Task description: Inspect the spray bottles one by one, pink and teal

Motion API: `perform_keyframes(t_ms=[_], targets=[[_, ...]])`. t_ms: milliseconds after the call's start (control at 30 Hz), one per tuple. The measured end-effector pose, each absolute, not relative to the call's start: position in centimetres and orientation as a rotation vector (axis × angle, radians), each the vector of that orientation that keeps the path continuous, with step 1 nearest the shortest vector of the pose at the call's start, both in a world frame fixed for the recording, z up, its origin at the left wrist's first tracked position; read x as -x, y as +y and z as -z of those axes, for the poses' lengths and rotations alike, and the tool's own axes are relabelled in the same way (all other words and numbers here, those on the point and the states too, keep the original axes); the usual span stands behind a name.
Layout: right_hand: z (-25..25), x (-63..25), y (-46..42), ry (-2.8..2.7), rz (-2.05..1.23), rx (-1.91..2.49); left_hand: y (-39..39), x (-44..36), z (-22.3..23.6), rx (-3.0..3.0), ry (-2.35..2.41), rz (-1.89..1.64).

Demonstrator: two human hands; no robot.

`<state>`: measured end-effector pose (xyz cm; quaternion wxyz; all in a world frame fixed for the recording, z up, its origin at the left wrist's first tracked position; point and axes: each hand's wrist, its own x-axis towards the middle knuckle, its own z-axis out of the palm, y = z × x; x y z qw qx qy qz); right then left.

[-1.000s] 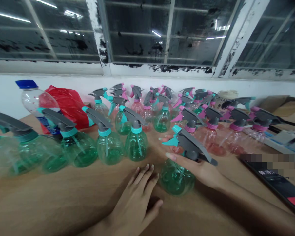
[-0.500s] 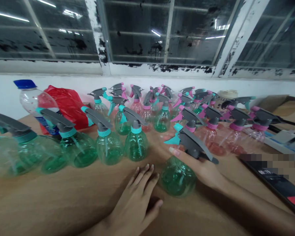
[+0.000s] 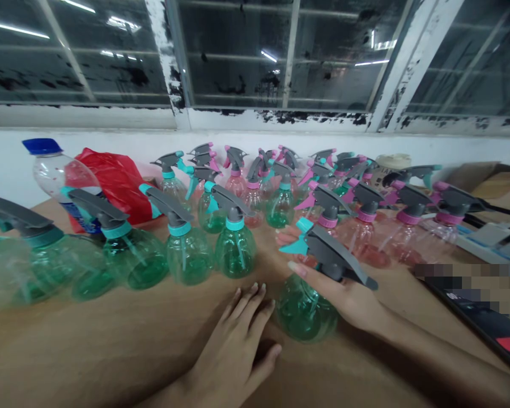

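My right hand [image 3: 344,292] is wrapped round the neck of a green spray bottle [image 3: 306,309] with a grey trigger head and teal nozzle; the bottle stands on the wooden table [image 3: 110,345] just right of centre. My left hand [image 3: 238,345] lies flat on the table beside that bottle, fingers stretched out and holding nothing. To the left runs a row of green spray bottles [image 3: 236,246] of the same kind.
Pink spray bottles [image 3: 365,232] crowd the back and right. A blue-capped water bottle [image 3: 62,175] and a red plastic bag [image 3: 119,181] sit at the back left. A dark phone [image 3: 488,320] lies at the right, with a cardboard box [image 3: 488,178] behind.
The held green bottle shifted slightly left and its head tipped a little. My left hand has stayed flat in the same spot.
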<state>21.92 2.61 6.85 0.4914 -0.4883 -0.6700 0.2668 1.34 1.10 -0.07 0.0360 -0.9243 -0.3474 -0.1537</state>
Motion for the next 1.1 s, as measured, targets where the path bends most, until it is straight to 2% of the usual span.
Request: perform_keyframes(t_ms=[467, 1100], targets=[[-7.1, -21.9, 2.6, -1.597, -0.624, 1.215, 1.2, -1.3, 0.0, 2.867, -1.061, 0.433], [-6.3, -23.0, 2.8, -1.583, -0.796, 1.132, 1.1, -1.3, 0.0, 2.874, -1.060, 0.465]])
